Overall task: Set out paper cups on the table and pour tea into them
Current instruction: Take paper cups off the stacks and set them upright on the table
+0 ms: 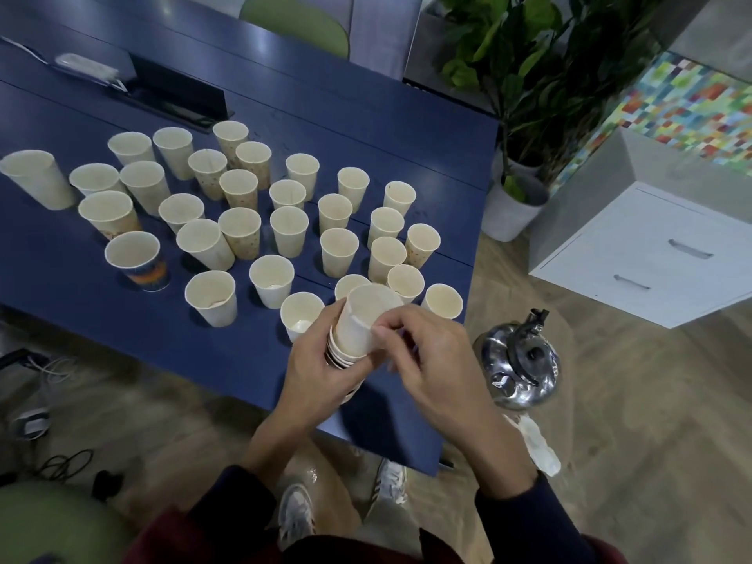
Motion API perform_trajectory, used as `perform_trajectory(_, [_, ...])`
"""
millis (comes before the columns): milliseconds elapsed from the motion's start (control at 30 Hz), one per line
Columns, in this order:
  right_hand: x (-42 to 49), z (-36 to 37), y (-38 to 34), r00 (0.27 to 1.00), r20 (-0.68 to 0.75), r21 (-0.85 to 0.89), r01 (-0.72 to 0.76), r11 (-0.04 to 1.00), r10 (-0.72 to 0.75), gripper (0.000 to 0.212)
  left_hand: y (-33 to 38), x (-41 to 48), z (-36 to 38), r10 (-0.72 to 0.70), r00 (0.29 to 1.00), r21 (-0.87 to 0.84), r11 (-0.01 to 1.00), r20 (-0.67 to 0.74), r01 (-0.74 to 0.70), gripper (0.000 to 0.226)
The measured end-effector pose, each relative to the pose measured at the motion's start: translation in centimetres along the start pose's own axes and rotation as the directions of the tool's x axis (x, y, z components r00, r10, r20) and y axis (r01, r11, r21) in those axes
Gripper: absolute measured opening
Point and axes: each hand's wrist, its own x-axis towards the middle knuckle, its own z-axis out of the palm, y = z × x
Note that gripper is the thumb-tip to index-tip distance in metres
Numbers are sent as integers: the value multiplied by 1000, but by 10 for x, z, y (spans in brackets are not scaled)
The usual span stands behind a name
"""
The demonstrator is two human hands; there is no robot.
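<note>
The left hand [315, 360] is wrapped round a nested stack of cream paper cups [346, 356], fingers clenched on its lower rims. The right hand [431, 360] comes in from the other side, thumb and forefinger [382, 331] pinching the wall of the top cup [362, 315], which sits tilted and part-way out of the stack.

Just beyond those fingertips, a crowd of upright cream paper cups [289, 230] stands on the dark blue table [366, 128]. Off past the right knuckles is the shiny steel kettle [519, 360], clear of the tabletop and untouched, so I judge pouring has yet to begin.

The dangers? A tight nest could send two cups out together. A sharp tug might swing the hands into the nearest row, which is very close under the fingers, and topple cups like dominoes. Space near the table edge is thin too (a cup set there could go over).
</note>
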Motion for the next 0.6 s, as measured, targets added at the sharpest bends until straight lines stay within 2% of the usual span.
perform_trajectory(167, [-4,-15,-4,973,-200,171,-82,982,116,10,-10,-3,0,1,1000,-7,1000,-20,-1,57])
perform_trajectory(267, [-6,-23,-3,916,-329,321,-121,939,230,10,-15,-3,-2,-1,1000,9,1000,-2,1,64])
perform_trajectory(333, [-9,-28,8,853,-421,343,-166,925,309,8,-18,-2,-3,-15,1000,28,999,-7,15,70])
perform_trajectory(400, [-14,-30,25,782,-502,322,-227,919,370,15,-19,-3,-4,-30,999,38,999,-13,30,74])
perform_trajectory(467, [-23,-27,44,755,-523,241,-316,918,397,15,-20,-5,-5,-40,999,42,998,-12,41,75])
perform_trajectory(533, [-32,-15,64,786,-457,81,-430,899,417,9,-21,-8,-6,-47,999,43,998,-10,48,72])
perform_trajectory(600, [-40,4,83,833,-327,-80,-495,865,446,11,-21,-11,-7,-57,998,46,997,-8,58,70])
